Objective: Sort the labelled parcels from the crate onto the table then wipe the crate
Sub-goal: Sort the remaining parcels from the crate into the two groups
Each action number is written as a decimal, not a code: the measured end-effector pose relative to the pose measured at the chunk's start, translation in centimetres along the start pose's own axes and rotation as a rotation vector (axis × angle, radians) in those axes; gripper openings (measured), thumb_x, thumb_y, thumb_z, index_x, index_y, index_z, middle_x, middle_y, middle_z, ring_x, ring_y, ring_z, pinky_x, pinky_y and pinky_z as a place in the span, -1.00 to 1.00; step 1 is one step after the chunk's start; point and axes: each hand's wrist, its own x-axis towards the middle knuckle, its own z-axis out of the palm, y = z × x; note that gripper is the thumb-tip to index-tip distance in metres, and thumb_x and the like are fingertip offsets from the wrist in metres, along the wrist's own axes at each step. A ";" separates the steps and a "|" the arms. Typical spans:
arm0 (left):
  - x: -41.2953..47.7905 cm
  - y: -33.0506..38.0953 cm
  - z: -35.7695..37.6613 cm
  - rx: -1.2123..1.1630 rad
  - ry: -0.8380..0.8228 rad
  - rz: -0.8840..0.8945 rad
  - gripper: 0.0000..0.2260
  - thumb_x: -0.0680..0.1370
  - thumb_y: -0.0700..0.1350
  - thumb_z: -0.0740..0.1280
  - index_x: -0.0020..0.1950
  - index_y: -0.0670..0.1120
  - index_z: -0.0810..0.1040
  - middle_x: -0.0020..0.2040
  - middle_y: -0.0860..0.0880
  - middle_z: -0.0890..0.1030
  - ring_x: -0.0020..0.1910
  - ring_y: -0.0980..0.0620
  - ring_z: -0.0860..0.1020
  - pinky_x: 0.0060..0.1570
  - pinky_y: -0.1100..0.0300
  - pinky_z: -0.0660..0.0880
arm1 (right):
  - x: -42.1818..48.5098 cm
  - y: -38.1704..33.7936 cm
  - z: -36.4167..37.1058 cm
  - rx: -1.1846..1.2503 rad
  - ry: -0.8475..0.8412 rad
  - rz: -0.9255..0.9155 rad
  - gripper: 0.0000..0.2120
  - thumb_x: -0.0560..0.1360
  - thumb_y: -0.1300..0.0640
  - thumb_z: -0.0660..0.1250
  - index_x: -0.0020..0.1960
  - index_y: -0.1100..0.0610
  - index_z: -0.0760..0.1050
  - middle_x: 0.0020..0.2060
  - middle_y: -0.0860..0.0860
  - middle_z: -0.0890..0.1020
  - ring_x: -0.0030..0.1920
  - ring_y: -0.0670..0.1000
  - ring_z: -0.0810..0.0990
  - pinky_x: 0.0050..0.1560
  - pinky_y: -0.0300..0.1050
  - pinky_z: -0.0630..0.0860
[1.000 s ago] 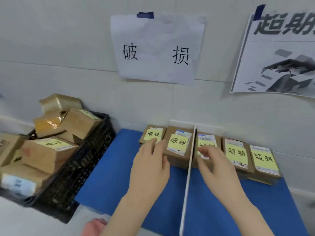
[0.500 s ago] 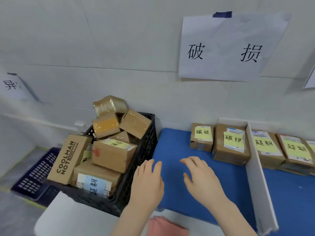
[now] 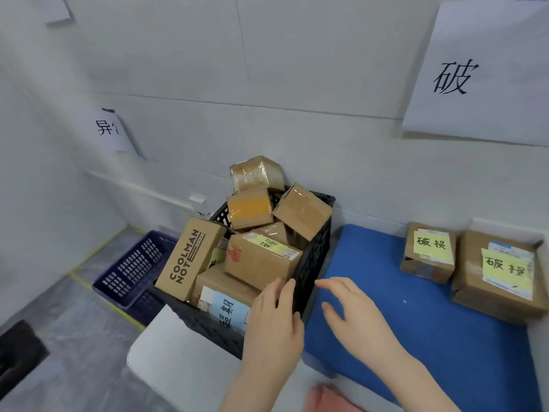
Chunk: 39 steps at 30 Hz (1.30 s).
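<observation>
Now left hand and right hand, loose-fingered and empty, have been brought back to the black plastic crate; brown cardboard parcels remain unsorted.

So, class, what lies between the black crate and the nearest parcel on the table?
Only bare blue mat separates the crate and the small parcel, as the head view shows.

The crate is black lattice plastic. Its parcels are matt brown cardboard; the topmost parcel is wrapped in glossy clear tape. A matt blue mat lies on the smooth white tabletop.
</observation>
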 end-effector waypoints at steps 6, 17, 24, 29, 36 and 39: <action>4.6 -4.3 -0.8 0.086 0.081 -0.055 -0.53 0.59 0.06 0.18 0.49 0.03 0.25 0.55 -0.13 0.15 0.52 -0.22 0.14 0.39 -0.21 0.27 | 7.9 -2.4 3.0 0.082 0.090 0.050 -0.70 0.60 0.14 0.21 0.30 -0.08 0.46 0.16 -0.23 0.43 0.12 -0.21 0.45 0.10 -0.30 0.43; 8.0 -7.5 -0.5 0.157 0.032 0.035 -0.63 0.52 0.12 0.08 0.11 -0.02 0.55 0.27 -0.17 0.50 0.42 -0.30 0.34 0.06 -0.36 0.48 | 14.6 -3.3 6.3 0.115 0.085 0.074 -0.72 0.57 0.21 0.23 0.19 -0.06 0.52 0.12 -0.21 0.50 0.14 -0.29 0.45 0.01 -0.50 0.37; 7.9 -8.1 -1.2 0.126 0.054 0.080 -0.67 0.53 0.10 0.09 0.13 -0.02 0.49 0.26 -0.16 0.46 0.40 -0.37 0.31 0.03 -0.31 0.52 | 15.5 -2.7 5.7 0.035 -0.144 0.059 -0.72 0.58 0.18 0.22 0.22 -0.07 0.52 0.25 -0.14 0.41 0.21 -0.20 0.43 0.03 -0.45 0.41; 7.4 -8.1 -1.4 0.114 0.095 0.069 -0.66 0.55 0.07 0.08 0.13 -0.08 0.50 0.23 -0.18 0.48 0.38 -0.42 0.30 0.11 -0.28 0.50 | 15.2 -3.1 4.7 0.082 -0.152 0.017 -0.70 0.57 0.18 0.27 0.25 -0.06 0.53 0.29 -0.15 0.41 0.24 -0.25 0.43 0.08 -0.34 0.50; 6.0 -7.6 -1.8 -0.234 0.121 -0.139 -0.42 0.52 0.28 -0.06 0.42 -0.01 0.25 0.49 -0.01 0.08 0.54 -0.24 0.07 0.15 -0.04 0.53 | 13.8 -4.5 4.3 0.169 -0.083 -0.130 -0.70 0.53 0.18 0.32 0.22 -0.05 0.56 0.29 -0.21 0.40 0.31 -0.18 0.39 0.15 -0.38 0.40; 6.1 -7.7 -2.8 -0.309 0.126 -0.143 -0.54 0.59 0.15 0.07 0.44 0.02 0.22 0.46 0.14 0.01 0.53 -0.08 0.10 0.12 0.14 0.50 | 13.5 -4.4 5.3 0.202 -0.082 -0.114 -0.67 0.52 0.12 0.28 0.27 -0.06 0.52 0.31 -0.20 0.37 0.35 -0.16 0.35 0.25 -0.28 0.40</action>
